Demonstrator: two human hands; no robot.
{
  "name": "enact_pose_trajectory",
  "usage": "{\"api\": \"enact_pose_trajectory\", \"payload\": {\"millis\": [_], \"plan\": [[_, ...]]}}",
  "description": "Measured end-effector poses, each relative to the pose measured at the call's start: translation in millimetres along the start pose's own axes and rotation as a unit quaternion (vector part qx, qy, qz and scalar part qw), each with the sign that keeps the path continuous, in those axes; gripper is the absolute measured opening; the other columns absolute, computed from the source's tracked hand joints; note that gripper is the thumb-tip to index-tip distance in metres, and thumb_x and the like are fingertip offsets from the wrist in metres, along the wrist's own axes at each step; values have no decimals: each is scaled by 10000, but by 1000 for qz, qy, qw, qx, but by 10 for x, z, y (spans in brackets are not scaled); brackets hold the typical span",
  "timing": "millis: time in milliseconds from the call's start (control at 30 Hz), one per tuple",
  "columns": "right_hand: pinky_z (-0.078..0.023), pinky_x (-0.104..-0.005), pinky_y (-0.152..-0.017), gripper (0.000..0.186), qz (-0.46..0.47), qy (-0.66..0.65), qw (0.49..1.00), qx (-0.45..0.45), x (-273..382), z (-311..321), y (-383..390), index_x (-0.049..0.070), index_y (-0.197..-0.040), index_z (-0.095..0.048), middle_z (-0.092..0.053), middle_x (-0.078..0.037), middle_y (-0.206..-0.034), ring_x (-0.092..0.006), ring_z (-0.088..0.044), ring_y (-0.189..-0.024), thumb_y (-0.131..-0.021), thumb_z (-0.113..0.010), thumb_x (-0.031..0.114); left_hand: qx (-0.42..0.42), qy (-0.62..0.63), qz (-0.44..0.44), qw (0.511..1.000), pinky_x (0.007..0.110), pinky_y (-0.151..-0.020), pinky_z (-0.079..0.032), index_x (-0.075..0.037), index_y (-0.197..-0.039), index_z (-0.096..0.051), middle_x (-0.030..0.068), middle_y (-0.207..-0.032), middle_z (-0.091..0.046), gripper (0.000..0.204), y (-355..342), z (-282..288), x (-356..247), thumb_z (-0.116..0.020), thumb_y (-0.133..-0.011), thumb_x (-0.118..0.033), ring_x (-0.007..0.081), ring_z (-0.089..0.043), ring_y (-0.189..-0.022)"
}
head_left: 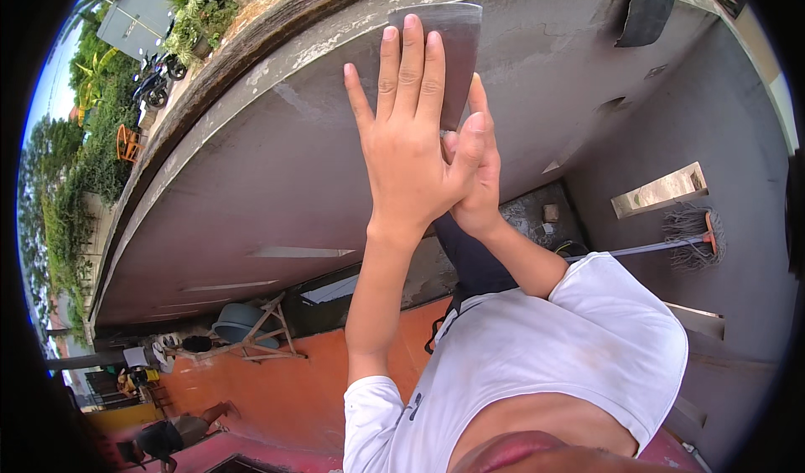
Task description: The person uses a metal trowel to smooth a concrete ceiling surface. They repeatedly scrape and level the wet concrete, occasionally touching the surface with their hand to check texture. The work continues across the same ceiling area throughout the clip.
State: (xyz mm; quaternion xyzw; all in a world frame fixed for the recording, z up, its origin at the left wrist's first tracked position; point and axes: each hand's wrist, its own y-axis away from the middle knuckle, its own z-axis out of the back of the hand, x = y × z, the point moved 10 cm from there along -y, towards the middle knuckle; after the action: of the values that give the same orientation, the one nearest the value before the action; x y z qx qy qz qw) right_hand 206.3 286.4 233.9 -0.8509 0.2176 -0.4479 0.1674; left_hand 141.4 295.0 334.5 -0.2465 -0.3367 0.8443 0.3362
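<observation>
A broad metal putty knife (462, 64), its flared blade pointing up, rests against or close to the grey wall at the upper middle. My right hand (480, 184) is closed around its lower end; most of the grip is hidden behind my left hand. In front of the blade, my left hand (412, 150) is stretched out with its fingers spread, the fingertips lying over the blade's left part. The left thumb crosses in front of the right hand. Whether the left fingers press on the blade cannot be made out for certain.
The grey wall (251, 188) curves across the view, with a dark flap (646, 12) over its top. A mop (694, 236) leans at the right. Lower left are a wooden stand (267, 332), a grey-blue basin (239, 324), the orange floor (327, 389) and another person (172, 435).
</observation>
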Motion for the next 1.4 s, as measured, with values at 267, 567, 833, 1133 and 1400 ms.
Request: {"api": "enact_pose_trajectory", "payload": {"millis": [267, 567, 833, 1133, 1400], "plan": [[-459, -270, -699, 519, 39, 364, 930, -34, -316, 1406, 992, 42, -1517, -362, -598, -78, -918, -134, -522, -706, -1012, -476, 41, -88, -255, 11, 963, 652, -1130, 142, -128, -1574, -259, 188, -1655, -41, 620, -128, 112, 483, -378, -1015, -367, 380, 43, -1527], [-471, -297, -826, 495, -109, 493, 846, -171, 217, 2676, 2243, 55, -1492, -428, -598, -94, -888, -195, -574, -806, -1004, -504, 93, -49, -189, -21, 980, 699, -1106, 143, -121, -1597, -152, 207, -1654, 14, 728, -156, -1004, -54, -432, -987, -405, 407, 81, -1521], [-464, -276, -805, 491, -75, 441, 868, -213, 210, 2760, 2048, 28, -1486, -427, -568, -62, -848, -156, -543, -795, -1006, -505, 89, 6, -260, -166, 951, 627, -1179, 67, -187, -1537, -371, 38, -1656, -189, 636, -634, -1273, -745, -506, -939, -353, 236, -89, -1541], [-466, -279, -818, 499, -57, 432, 898, -62, 27, 2283, 1817, 13, -1466, -447, -572, -62, -865, -159, -550, -806, -969, -489, 24, -144, -312, 73, 936, 604, -1188, 11, -94, -1570, -179, 160, -1655, -19, 624, 983, -85, 1071, -364, -1031, -347, 342, 12, -1534], [-484, -340, -761, 493, -85, 422, 902, -34, -51, 1917, 1827, 50, -1439, -490, -592, -99, -872, -226, -590, -774, -947, -506, 33, 16, -137, 698, 703, 710, -1124, -8, -32, -1574, -59, 244, -1627, 78, 791, 5149, -209, 1761, -484, -986, -347, 437, -61, -1502]]}}
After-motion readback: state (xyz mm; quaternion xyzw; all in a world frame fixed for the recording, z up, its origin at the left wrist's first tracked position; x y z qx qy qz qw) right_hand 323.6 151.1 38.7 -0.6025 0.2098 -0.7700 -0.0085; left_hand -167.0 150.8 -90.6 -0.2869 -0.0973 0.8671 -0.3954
